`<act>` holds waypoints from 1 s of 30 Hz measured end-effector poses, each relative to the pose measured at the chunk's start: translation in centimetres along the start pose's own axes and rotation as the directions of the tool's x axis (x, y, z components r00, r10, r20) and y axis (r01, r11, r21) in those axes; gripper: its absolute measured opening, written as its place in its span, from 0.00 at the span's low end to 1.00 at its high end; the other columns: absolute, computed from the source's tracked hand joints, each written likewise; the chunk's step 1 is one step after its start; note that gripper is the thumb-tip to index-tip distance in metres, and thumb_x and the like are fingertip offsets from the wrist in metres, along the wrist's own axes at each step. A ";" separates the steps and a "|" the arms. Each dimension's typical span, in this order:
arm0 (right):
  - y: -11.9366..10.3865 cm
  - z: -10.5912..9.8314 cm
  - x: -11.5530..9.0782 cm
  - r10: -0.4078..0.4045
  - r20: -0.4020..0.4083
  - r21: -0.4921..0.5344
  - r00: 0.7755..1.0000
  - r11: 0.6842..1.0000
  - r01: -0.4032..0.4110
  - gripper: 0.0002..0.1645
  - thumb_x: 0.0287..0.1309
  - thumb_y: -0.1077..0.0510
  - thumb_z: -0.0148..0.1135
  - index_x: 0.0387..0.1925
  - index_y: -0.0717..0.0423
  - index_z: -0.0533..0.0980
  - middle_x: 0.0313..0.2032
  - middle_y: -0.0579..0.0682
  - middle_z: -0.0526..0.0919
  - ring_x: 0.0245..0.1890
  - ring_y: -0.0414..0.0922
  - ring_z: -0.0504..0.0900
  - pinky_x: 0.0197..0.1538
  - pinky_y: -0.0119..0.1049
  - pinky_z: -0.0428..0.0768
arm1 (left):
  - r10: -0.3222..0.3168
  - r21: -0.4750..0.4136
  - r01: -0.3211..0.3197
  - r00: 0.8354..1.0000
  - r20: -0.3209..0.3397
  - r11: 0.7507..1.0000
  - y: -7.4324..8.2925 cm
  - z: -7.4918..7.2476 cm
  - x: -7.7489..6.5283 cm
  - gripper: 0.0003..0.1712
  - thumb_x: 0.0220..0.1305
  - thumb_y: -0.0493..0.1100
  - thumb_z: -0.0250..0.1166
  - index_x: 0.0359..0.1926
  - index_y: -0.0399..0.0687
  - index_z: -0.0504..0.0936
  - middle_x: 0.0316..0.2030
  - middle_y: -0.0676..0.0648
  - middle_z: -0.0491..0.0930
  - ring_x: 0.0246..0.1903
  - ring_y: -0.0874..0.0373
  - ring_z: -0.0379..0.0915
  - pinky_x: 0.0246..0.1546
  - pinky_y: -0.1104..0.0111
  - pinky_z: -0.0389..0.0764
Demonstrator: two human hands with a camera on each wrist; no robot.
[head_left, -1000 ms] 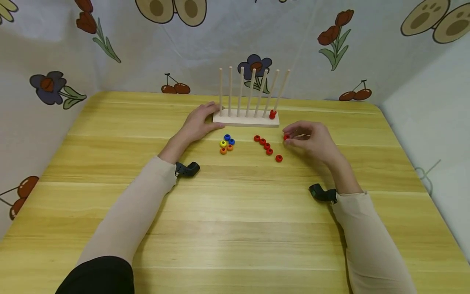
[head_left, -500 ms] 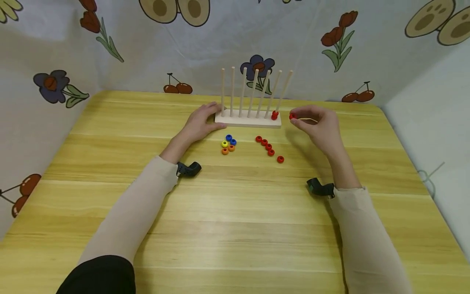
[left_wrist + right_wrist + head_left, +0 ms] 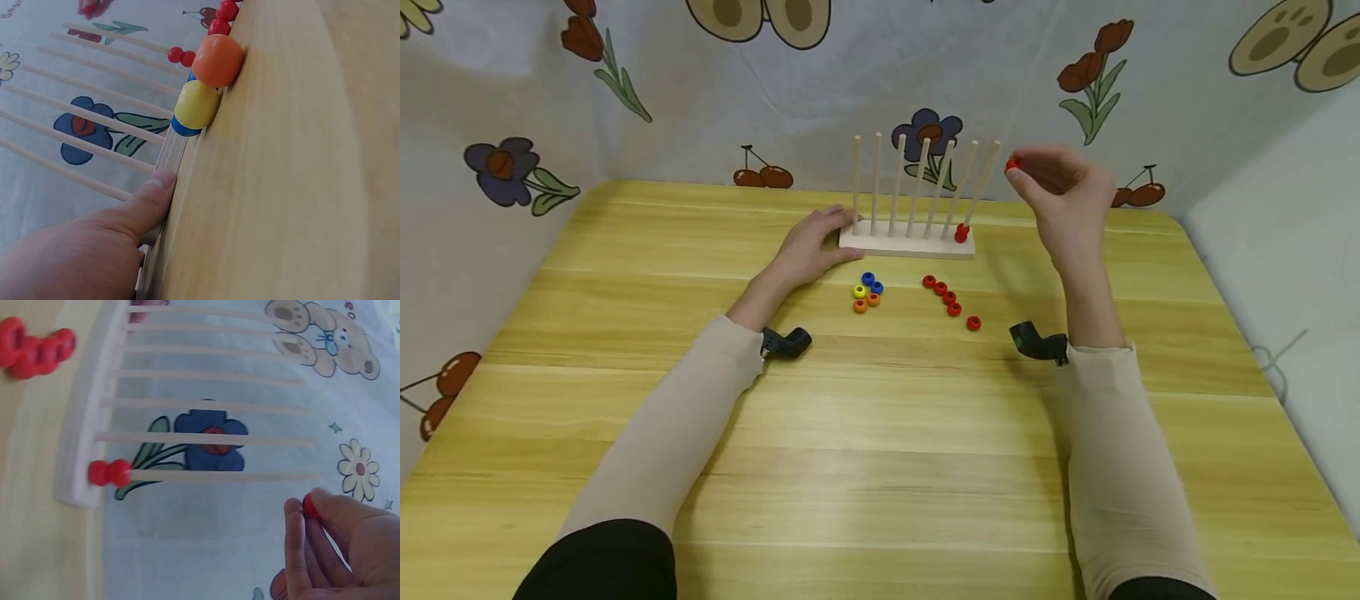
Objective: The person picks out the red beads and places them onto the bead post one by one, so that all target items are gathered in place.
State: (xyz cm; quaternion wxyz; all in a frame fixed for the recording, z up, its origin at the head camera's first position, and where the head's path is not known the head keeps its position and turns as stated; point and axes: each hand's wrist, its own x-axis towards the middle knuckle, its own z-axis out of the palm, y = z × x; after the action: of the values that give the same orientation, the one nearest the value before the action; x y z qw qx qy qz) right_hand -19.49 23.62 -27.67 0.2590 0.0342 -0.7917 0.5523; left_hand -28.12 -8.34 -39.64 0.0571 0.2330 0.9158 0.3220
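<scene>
A pale wooden rack point(image 3: 910, 245) with several upright rods stands near the table's back edge. Two red beads point(image 3: 109, 473) are stacked at the foot of its rightmost rod point(image 3: 231, 476). My left hand point(image 3: 808, 246) grips the left end of the rack's base, and in the left wrist view its thumb point(image 3: 153, 194) lies along the base's front. Between thumb and fingertips, my right hand point(image 3: 1067, 196) pinches a red bead point(image 3: 310, 505). That bead is raised close to the right of the rightmost rod's top.
Loose red beads point(image 3: 950, 297) lie in a slanting row before the rack. To their left is a cluster of blue beads point(image 3: 868, 278), orange beads point(image 3: 861, 307) and one yellow bead point(image 3: 860, 292). A patterned cloth point(image 3: 700, 100) hangs behind the table.
My right hand has lifted the red bead from low over the table up to the height of the rod tops. The left hand has stayed on the rack.
</scene>
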 end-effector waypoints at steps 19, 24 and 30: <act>0.1 2.6 1.9 -0.087 -0.056 -0.112 0.995 0.991 0.080 0.13 0.60 0.56 0.71 0.47 0.51 0.87 0.45 0.49 0.89 0.46 0.38 0.86 0.53 0.27 0.83 | -0.001 0.001 0.001 1.000 -0.001 1.000 0.0 -0.1 -0.1 0.41 0.65 0.61 0.67 0.75 0.59 0.66 0.78 0.44 0.54 0.79 0.40 0.43 0.79 0.46 0.45; -0.5 2.4 1.4 -0.075 -0.009 -0.123 0.997 0.990 0.074 0.15 0.60 0.55 0.71 0.49 0.54 0.86 0.47 0.52 0.89 0.47 0.38 0.86 0.54 0.29 0.84 | 0.006 0.007 -0.006 1.000 -0.002 1.000 -0.1 -0.1 -0.1 0.41 0.65 0.61 0.66 0.75 0.59 0.65 0.78 0.44 0.54 0.79 0.41 0.43 0.79 0.46 0.45; -1.1 1.8 0.6 -0.014 0.022 -0.158 1.000 0.987 0.018 0.17 0.63 0.52 0.69 0.50 0.56 0.85 0.48 0.51 0.89 0.46 0.37 0.86 0.52 0.26 0.83 | 0.000 0.004 0.000 1.000 0.000 1.000 -0.2 -0.1 -0.1 0.41 0.65 0.62 0.66 0.75 0.60 0.65 0.79 0.45 0.54 0.79 0.41 0.42 0.79 0.47 0.45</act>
State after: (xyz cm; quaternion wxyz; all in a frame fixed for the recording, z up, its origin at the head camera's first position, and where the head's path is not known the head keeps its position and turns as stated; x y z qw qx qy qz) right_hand -20.32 21.73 -26.96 0.2572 0.0255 -0.8353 0.4852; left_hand -28.15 -8.54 -39.68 0.0568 0.2329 0.9165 0.3204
